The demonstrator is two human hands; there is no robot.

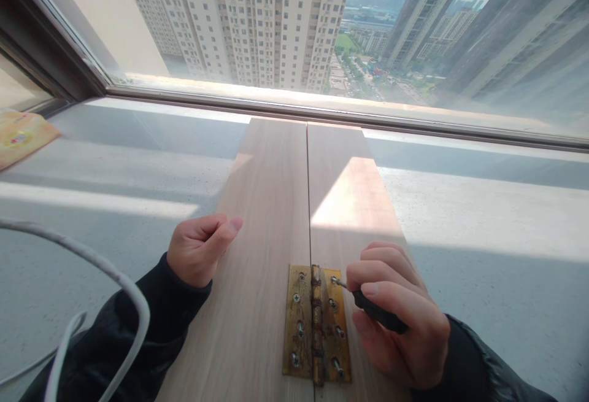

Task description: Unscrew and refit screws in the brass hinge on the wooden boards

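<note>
A brass-coloured, stained hinge [317, 328] lies across the seam of two pale wooden boards, the left board [271, 205] and the right board [352, 193]. Screws sit in the holes of both leaves; several on the lower part stand up at a tilt. My right hand [400, 316] grips a screwdriver [377, 313] with a black handle, its tip at the top screw [334, 280] of the right leaf. Curled into a fist, my left hand [202, 248] rests at the left board's edge, thumb pointing right; nothing shows in it.
A white cable [138, 304] loops over my left sleeve. At the far left lies a yellow-orange packet [23, 138] on the pale sill [483, 218]. The boards reach the window frame [294, 107], with tall buildings beyond the glass.
</note>
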